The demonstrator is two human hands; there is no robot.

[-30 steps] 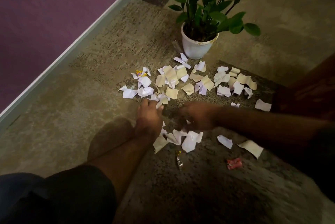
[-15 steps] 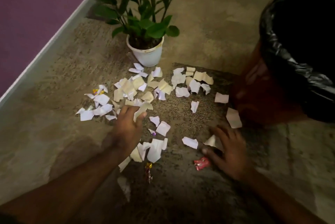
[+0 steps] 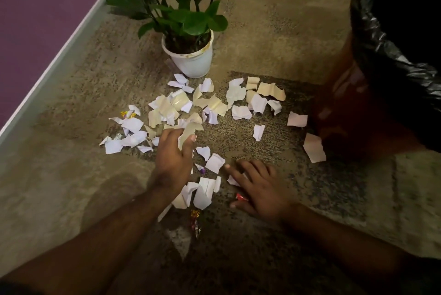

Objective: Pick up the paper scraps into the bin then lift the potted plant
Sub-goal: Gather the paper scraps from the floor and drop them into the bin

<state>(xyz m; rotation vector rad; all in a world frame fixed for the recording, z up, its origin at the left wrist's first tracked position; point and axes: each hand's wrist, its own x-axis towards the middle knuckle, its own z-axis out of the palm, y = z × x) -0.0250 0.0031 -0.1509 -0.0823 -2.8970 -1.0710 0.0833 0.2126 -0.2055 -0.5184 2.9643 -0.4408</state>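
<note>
Candy wrapper, gold-red foil (image 3: pixel 195 219), lies nearest, bottom centre on the mottled brown carpet (image 3: pixel 59 175). Right hand (image 3: pixel 261 188) lower centre-right, palm down, fingers spread flat and relaxed over a white scrap, nothing grasped; small red wrapper (image 3: pixel 240 197) at its thumb. Left hand (image 3: pixel 175 155) centre-left, fingers curled round a cream scrap at the pile's near edge. Torn white and cream paper scraps (image 3: pixel 214 106) scattered across frame centre, all on the carpet. Bin with black plastic liner (image 3: pixel 391 39) fills upper right, near the rightmost scraps. Green leafy plant in a white plastic pot (image 3: pixel 191 58) upright at top centre, just beyond the scraps. Purple wall (image 3: pixel 35 8) with pale skirting upper left
</note>
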